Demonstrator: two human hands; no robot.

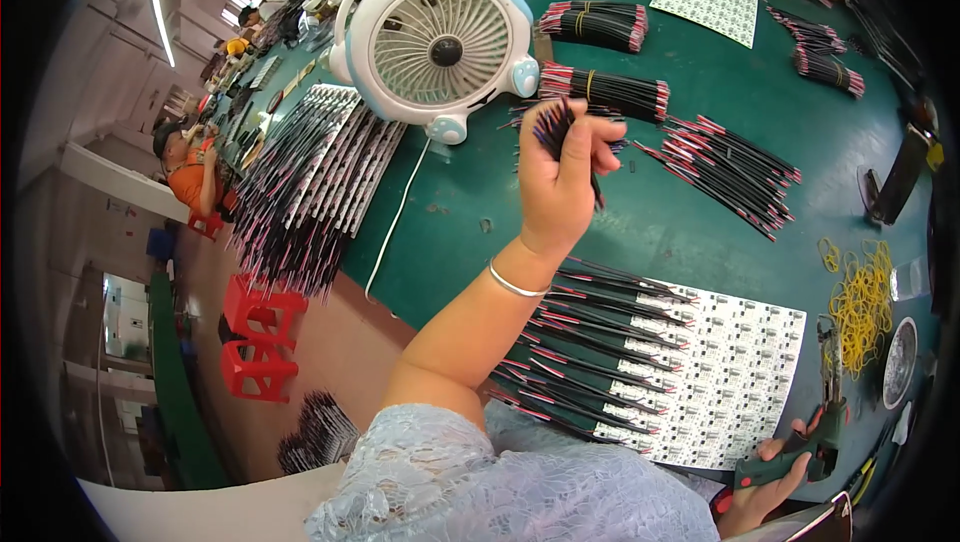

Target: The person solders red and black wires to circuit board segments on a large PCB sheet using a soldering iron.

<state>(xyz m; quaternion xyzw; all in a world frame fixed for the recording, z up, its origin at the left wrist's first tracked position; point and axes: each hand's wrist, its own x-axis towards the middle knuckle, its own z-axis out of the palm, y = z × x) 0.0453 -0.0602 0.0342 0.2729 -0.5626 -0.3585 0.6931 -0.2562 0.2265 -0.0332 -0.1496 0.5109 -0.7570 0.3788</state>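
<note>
My left hand (560,172) is raised over the middle of the table, its fingers closed around a bunch of dark wires (553,132). Loose black wires with red and white ends (725,172) lie just to its right. At the lower right my right hand (775,487) grips the green handle of what looks like a soldering gun (828,432), its metal front pointing away from me. Beside it lies a white sheet of circuit boards (730,372). Rows of black wires (590,352) run along the sheet's left part and stick out past its left edge.
A white and blue fan (445,52) stands at the back, its cord (400,212) trailing forward. Stacked wired boards (330,162) overhang the left edge. Banded wire bundles (610,90), yellow rubber bands (860,307) and a metal bowl (900,362) sit around. Other people work farther off.
</note>
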